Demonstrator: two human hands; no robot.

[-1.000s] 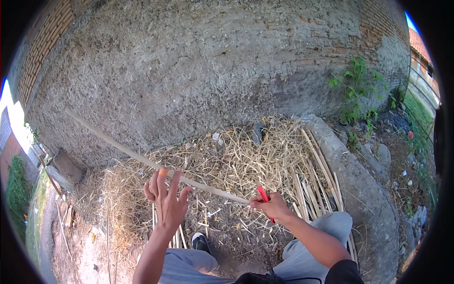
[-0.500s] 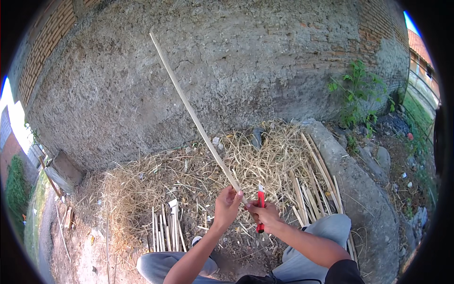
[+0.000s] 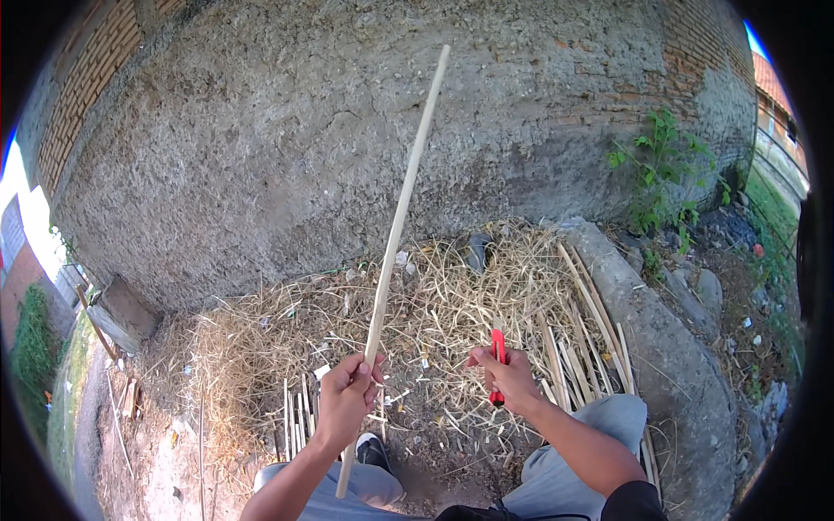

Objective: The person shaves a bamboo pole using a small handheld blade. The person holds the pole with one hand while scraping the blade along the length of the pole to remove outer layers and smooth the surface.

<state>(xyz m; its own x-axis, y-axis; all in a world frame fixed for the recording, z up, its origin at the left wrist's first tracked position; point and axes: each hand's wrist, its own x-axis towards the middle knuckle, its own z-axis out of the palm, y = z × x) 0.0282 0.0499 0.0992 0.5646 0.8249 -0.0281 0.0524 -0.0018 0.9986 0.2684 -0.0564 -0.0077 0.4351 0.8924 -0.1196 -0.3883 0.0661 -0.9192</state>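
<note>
A long, pale strip of wood or bamboo (image 3: pixel 401 208) stands nearly upright in front of me, leaning slightly right at its top. My left hand (image 3: pixel 346 395) is closed around it near its lower end, which sticks out below the fist over my left leg. To the right, my right hand (image 3: pixel 511 375) grips a red utility knife (image 3: pixel 499 347), its tip pointing up and away from me. The knife is apart from the strip. Whether its blade is out is hard to make out.
Wood shavings (image 3: pixel 486 295) cover the ground before a rough plastered wall (image 3: pixel 347 156). Cut strips lie in a bundle by my right knee (image 3: pixel 578 365) and another by my left leg (image 3: pixel 300 412). A concrete ledge (image 3: pixel 660 365) runs along the right, near a leafy plant (image 3: pixel 656 165).
The strip has swung from leaning left to nearly upright, and my left hand has moved left and down with it. My right hand, holding the knife, has drawn away to the right.
</note>
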